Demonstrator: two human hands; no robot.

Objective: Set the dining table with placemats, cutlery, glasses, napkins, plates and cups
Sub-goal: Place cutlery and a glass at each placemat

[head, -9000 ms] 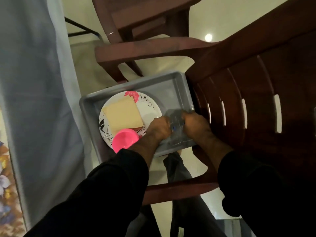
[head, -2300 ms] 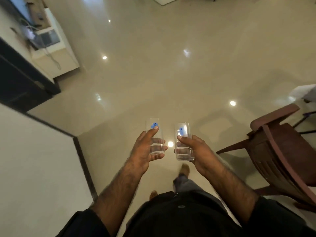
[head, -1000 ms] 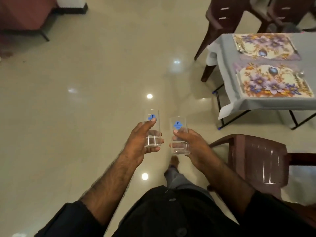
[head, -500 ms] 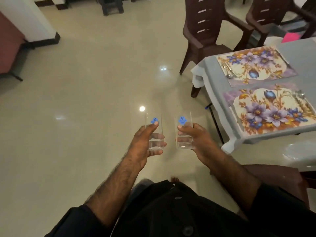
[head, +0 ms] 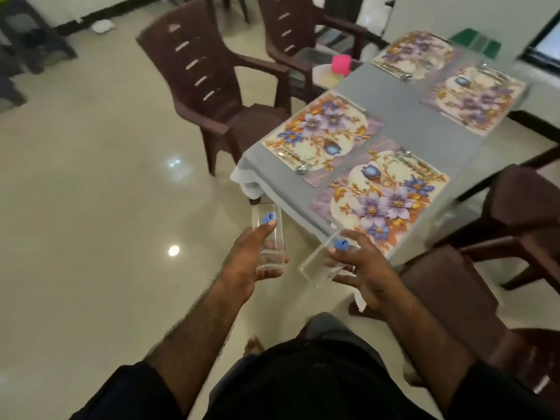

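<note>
My left hand (head: 247,263) grips a clear glass (head: 270,237) with a blue mark, held upright over the floor. A second clear glass (head: 322,263), tilted toward the table, is in my right hand (head: 362,268), just short of the table's near corner. The dining table (head: 403,113) has a grey cloth and several floral placemats; the nearest placemat (head: 381,198) lies right beyond my right hand. Cutlery (head: 298,165) rests on the placemat behind it, and more cutlery (head: 419,163) lies along the near mat's far edge.
Brown plastic chairs stand around the table: one (head: 212,83) at the left, another (head: 306,28) behind it, one (head: 454,286) close on my right. A pink cup (head: 341,64) and a plate (head: 325,75) sit in a tray on the far chair. Glossy floor stretches left.
I have walked closer to the table, which now fills the upper right. The glass in my right hand has tilted toward the table corner; my left hand still holds its glass upright.
</note>
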